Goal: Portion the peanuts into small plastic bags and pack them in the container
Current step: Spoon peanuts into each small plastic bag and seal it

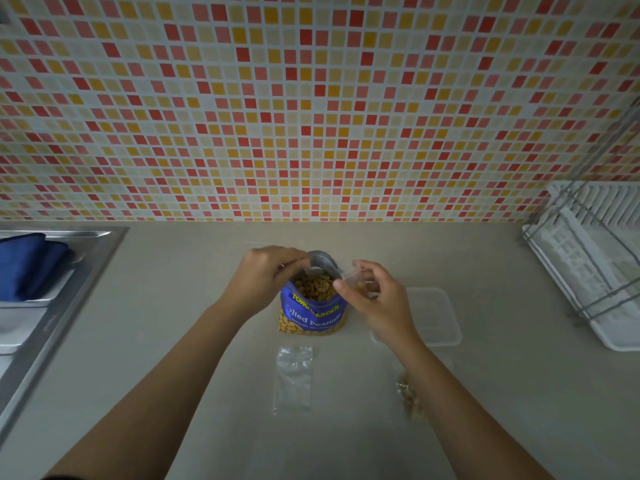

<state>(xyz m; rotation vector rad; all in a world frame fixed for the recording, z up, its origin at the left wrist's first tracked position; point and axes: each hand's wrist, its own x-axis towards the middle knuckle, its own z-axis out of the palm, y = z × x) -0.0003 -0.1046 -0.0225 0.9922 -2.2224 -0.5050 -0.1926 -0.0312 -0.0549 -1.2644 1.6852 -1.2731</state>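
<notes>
up close, 2 bare forearms reach forward over the beige worktop (pixel 190 271). between them an empty plastic bag (pixel 294 375) lies flat, and a filled bag (pixel 410 401) of peanuts lies partly hidden under the right forearm. further on, the blue peanut pouch (pixel 311 313) stands upright with its mouth open and peanuts showing inside. the left hand (pixel 266 275) is at the pouch's left rim, fingers curled, pinching what looks like a small pale spoon (pixel 313 270) whose bowl sits over the peanuts. the right hand (pixel 375 299) is just right of the pouch, thumb and fingers pinching a small clear bag (pixel 353 276) beside the rim; a few peanuts seem to lie in it. a clear container (pixel 434 315) sits on the worktop just right of that hand; whether its lid is on cannot be told. at the left a steel sink (pixel 100 268) holds a blue cloth (pixel 27 265); at the right stands a white dish rack (pixel 588 258). behind rises a wall of red, orange and cream tiles (pixel 311 116).
</notes>
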